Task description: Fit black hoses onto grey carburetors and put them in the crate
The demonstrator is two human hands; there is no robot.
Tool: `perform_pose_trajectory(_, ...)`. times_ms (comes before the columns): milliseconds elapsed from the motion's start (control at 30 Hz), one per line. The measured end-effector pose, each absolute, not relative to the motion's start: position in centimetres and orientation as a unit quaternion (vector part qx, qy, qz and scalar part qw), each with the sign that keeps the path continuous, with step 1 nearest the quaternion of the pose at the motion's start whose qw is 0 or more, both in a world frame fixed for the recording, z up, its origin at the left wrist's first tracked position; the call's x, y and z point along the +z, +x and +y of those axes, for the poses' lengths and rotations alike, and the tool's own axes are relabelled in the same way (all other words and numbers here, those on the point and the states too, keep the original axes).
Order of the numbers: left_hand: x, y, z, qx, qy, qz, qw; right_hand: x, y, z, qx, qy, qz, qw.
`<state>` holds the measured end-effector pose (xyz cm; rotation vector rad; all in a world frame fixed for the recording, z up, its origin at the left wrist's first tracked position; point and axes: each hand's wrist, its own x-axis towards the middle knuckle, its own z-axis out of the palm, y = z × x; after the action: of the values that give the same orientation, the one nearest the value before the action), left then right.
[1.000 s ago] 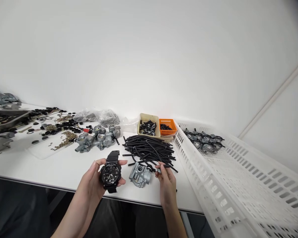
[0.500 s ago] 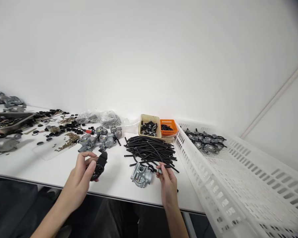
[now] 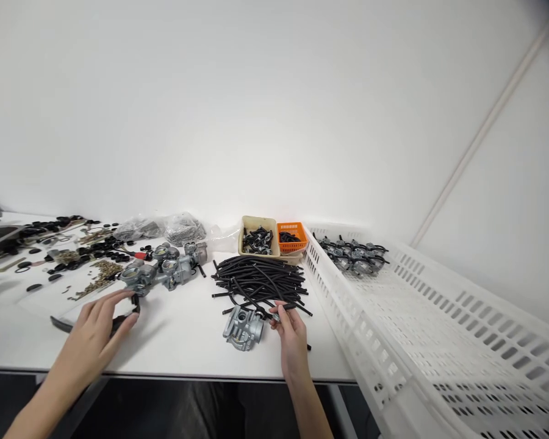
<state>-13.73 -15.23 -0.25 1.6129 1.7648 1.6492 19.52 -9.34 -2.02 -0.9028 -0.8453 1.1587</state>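
Note:
At the left, near the table's front edge, my left hand [image 3: 91, 335] curls over a black wristwatch [image 3: 61, 324]. Its strap sticks out on both sides of the fingers, and its face is hidden. Close to the pile of black hoses [image 3: 258, 277], my right hand [image 3: 293, 341] pinches a short black hose [image 3: 293, 306] with a small metal part by the fingertips. Just left of those fingertips lies a silver carburetor [image 3: 242, 329], with a black fitting at its upper right; whether the two are joined I cannot make out.
Several carburetors [image 3: 176, 271] stand left of the hoses, near scattered brass parts [image 3: 98, 277] and black caps. A cream tray [image 3: 242, 244] and an orange basket [image 3: 303, 228] sit at the back. A large white crate [image 3: 348, 311] with finished-looking carburetors [image 3: 354, 256] flanks the right.
My left hand has moved left and down to the table with the watch. My right hand keeps its pinch beside the carburetor. The view has turned to the right.

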Motion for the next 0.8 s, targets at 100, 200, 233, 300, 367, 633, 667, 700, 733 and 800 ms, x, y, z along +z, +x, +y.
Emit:
perform_pose_trajectory(100, 0.0, -9.0, -15.7, 0.527, 0.594, 0.585, 0.164, -2.1, 19.5, -9.4, 0.512, -0.397, -0.38, 0.66)
perform_pose_trajectory(200, 0.4, -3.6, -15.0, 0.474, 0.634, 0.537, 0.292, -2.2, 19.5, -9.6, 0.501, -0.397, -0.398, 0.658)
perform_pose_trajectory(233, 0.5, -2.0, -14.5, 0.453, 0.652, 0.51, 0.331, -2.2, 19.5, -9.7, 0.494, -0.396, -0.406, 0.659)
perform_pose_trajectory(300, 0.7, 0.4, -13.3, 0.42, 0.677, 0.465, 0.386, -2.2, 19.5, -9.9, 0.481, -0.392, -0.42, 0.662)
perform_pose_trajectory(367, 0.6, 1.7, -12.3, 0.414, 0.674, 0.443, 0.421, -2.1, 19.5, -10.1, 0.475, -0.387, -0.433, 0.661)
perform_pose_trajectory(633, -0.3, 2.0, -11.5, 0.429, 0.667, 0.411, 0.449, -1.2, 18.6, -10.4, 0.403, -0.374, -0.524, 0.65)
perform_pose_trajectory(667, -0.3, 2.0, -11.5, 0.433, 0.666, 0.409, 0.449, -0.9, 18.3, -10.4, 0.39, -0.371, -0.541, 0.646)
perform_pose_trajectory(700, -0.3, 2.0, -11.5, 0.438, 0.664, 0.408, 0.447, -0.5, 18.0, -10.2, 0.386, -0.366, -0.557, 0.638)
perform_pose_trajectory(733, -0.3, 2.0, -11.6, 0.445, 0.66, 0.407, 0.447, -0.2, 17.7, -10.1, 0.389, -0.359, -0.574, 0.624)
perform_pose_trajectory(800, 0.0, 2.1, -11.8, 0.47, 0.628, 0.413, 0.464, 0.6, 16.9, -9.7, 0.405, -0.344, -0.608, 0.59)
